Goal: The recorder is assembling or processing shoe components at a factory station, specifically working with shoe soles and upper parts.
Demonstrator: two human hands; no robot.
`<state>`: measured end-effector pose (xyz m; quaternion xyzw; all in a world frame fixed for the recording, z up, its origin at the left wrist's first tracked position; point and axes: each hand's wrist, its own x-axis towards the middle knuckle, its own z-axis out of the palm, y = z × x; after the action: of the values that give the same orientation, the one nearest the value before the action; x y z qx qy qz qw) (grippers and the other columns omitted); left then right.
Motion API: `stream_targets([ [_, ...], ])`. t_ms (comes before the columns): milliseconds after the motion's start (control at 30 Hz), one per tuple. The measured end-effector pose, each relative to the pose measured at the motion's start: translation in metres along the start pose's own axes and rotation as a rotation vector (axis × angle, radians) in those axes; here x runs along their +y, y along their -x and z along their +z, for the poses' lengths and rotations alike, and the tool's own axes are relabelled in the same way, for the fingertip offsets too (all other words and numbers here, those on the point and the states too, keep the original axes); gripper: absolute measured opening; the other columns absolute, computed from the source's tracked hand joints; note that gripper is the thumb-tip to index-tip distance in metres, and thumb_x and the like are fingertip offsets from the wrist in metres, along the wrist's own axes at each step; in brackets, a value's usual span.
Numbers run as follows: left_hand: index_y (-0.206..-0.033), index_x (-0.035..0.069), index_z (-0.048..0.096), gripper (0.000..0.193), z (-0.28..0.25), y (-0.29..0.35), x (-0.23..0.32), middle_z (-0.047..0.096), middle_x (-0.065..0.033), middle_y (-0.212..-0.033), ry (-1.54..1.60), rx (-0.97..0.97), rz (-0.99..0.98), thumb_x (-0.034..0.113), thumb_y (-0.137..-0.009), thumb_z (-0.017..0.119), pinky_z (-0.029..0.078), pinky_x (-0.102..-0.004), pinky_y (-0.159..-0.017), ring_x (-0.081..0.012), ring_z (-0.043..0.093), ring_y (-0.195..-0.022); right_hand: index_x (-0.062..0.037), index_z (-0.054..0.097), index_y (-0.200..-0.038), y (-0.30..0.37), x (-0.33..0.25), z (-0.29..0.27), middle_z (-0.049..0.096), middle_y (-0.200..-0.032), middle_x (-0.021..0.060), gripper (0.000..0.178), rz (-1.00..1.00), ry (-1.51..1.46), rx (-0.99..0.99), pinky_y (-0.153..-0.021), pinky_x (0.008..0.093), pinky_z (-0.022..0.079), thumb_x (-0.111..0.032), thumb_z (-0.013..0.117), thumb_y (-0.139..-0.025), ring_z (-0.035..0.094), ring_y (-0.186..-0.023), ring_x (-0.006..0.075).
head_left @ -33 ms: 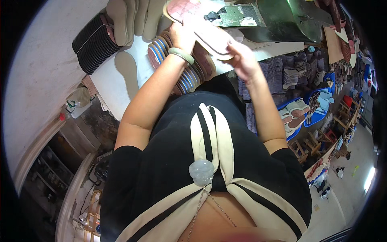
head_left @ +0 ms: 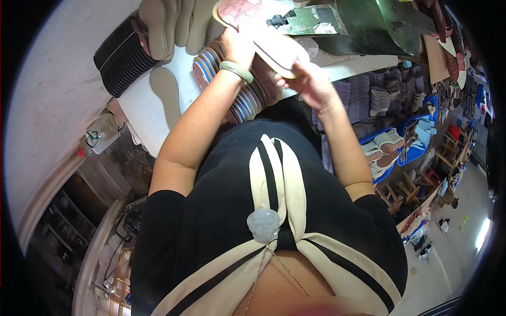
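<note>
A pale shoe sole (head_left: 280,51) with a pink patch at its far left end is held up over the table, in front of a green machine. My left hand (head_left: 238,48), with a bangle on its wrist, is closed round the sole's left side; bright glare washes out its fingertips. At the sole's near right end, my right hand (head_left: 312,87) grips the rounded edge with its fingers bent. Below my left hand, a row of layered soles (head_left: 245,102) with striped edges leans together on the white table (head_left: 145,113).
The green machine (head_left: 363,26) stands at the far right of the table. At left are a tied stack of black soles (head_left: 121,58), several beige soles (head_left: 153,29), and one lying flat (head_left: 165,95). Blue crates (head_left: 390,171) of footwear parts stand on the right.
My right hand has shifted slightly left and closer along the sole's near end, and its fingers are more bent at the edge. My left hand has hardly moved.
</note>
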<state>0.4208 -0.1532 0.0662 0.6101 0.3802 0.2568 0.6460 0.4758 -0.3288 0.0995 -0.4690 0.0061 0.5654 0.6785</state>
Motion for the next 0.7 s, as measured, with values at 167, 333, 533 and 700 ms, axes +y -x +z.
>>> stream_targets([
  [167, -0.110, 0.001, 0.057, 0.032, -0.002, -0.044, -0.008, 0.059, -0.0169, -0.096, -0.529, 0.421, 0.679, 0.023, -0.086, 0.053, 0.047, -0.0374, -0.080, -0.0267, 0.058, -0.089, 0.0009, 0.056, -0.102, -0.028, 0.007, 0.024, 0.063, -0.087, 0.0084, 0.024, -0.038, 0.045, 0.033, -0.052, 0.0212, 0.042, -0.020, 0.051, -0.092, 0.053, -0.067, 0.0087],
  [333, -0.111, 0.015, 0.063, 0.041, -0.031, -0.081, 0.068, 0.058, -0.0137, -0.117, -0.921, -0.813, 1.084, 0.044, -0.083, 0.055, 0.026, -0.0502, -0.098, -0.0313, 0.045, -0.111, 0.0006, 0.058, -0.099, -0.052, 0.012, 0.033, 0.060, -0.081, 0.0053, 0.020, -0.155, 0.053, 0.057, -0.050, 0.0201, 0.041, -0.017, 0.052, -0.092, 0.051, -0.061, 0.0077],
  [533, -0.107, 0.017, 0.065, 0.037, -0.018, -0.090, 0.124, 0.064, -0.0086, -0.108, -1.419, -1.248, 0.689, 0.045, -0.086, 0.051, 0.046, -0.0339, -0.076, -0.0275, 0.061, -0.090, -0.0007, 0.061, -0.088, -0.068, 0.011, 0.037, 0.057, -0.066, 0.0004, 0.022, -0.188, 0.189, 0.163, -0.045, 0.0176, 0.035, -0.022, 0.056, -0.090, 0.047, -0.052, 0.0055],
  [700, -0.116, 0.015, 0.060, 0.037, -0.038, -0.124, 0.066, 0.062, -0.0113, -0.113, -1.205, -1.224, 0.997, 0.037, -0.090, 0.047, 0.045, -0.0369, -0.089, -0.0282, 0.058, -0.102, -0.0013, 0.063, -0.083, -0.072, 0.007, 0.038, 0.055, -0.060, -0.0008, 0.025, -0.198, 0.228, 0.160, -0.043, 0.0179, 0.033, -0.024, 0.056, -0.090, 0.045, -0.048, 0.0054],
])
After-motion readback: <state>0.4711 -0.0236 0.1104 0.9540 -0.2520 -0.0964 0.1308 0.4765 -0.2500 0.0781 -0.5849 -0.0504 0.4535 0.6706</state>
